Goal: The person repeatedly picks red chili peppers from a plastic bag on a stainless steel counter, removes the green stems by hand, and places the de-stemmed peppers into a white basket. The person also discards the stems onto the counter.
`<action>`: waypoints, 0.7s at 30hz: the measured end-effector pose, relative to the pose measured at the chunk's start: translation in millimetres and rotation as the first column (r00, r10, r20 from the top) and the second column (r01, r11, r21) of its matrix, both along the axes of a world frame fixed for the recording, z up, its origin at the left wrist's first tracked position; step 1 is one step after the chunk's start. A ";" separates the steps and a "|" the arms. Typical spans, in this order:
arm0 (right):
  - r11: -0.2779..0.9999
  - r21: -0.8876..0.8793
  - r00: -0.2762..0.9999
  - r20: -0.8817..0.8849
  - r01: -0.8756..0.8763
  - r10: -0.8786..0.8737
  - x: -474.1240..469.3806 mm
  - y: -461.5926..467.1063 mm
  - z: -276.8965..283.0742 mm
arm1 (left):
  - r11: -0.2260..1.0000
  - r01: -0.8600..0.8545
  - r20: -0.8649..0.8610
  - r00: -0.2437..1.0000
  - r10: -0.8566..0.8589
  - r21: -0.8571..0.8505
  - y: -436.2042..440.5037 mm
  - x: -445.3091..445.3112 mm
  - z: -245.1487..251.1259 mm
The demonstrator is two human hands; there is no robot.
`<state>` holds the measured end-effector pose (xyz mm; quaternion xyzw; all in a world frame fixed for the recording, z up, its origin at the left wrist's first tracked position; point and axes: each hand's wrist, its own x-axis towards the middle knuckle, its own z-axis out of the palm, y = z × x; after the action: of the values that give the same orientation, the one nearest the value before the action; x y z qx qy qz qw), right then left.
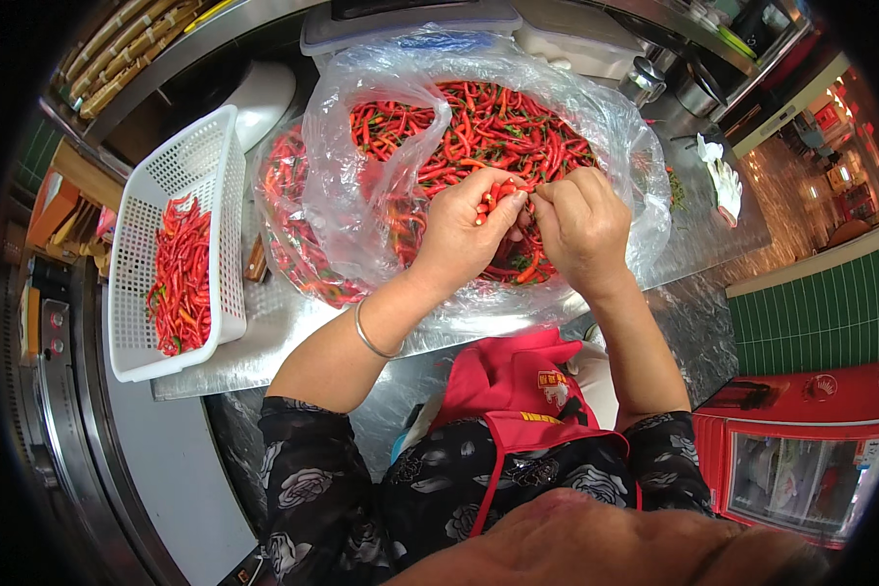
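Observation:
Several red chili peppers (495,199) are bunched in my left hand (470,220), their pale cut-looking ends showing between thumb and fingers. My right hand (584,223) is close beside it, thumb and forefinger pinched at the end of a chili. Both hands are above a large clear plastic bag (403,146), its mouth spread wide around a heap of red chilies with green stems (498,132). To the left, a white perforated plastic basket (231,220) holds a smaller pile of red chilies (183,278).
The bag and basket rest on a stainless steel table (293,329). A pair of white gloves (721,179) lies at its right end, near green stem scraps (675,189). Lidded plastic bins (410,33) and a metal pitcher (642,82) stand behind the bag. A wooden handle (256,260) shows beside the basket.

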<state>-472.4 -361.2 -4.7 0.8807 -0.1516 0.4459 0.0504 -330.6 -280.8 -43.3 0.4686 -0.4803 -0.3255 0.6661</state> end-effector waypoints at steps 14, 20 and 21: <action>0.838 0.521 0.837 0.523 -0.163 -0.163 -75.2 -53.1 9.9 | 0.991 -0.119 -0.494 0.867 0.069 -0.069 -9.6 17.3 1.8; 0.745 0.504 0.857 0.020 0.436 -0.515 -116.5 -131.9 8.2 | 0.992 -0.089 -0.498 0.866 0.034 -0.088 -8.1 14.8 3.2; 0.844 0.353 0.884 0.086 0.405 -0.460 -114.0 -130.0 8.3 | 0.992 -0.089 -0.492 0.870 0.035 -0.086 -7.6 14.9 3.2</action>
<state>-586.4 -491.3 3.6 0.7790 -0.4217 0.4639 -0.0086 -315.7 -288.4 -40.1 0.3501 -0.2975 -0.3861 0.7999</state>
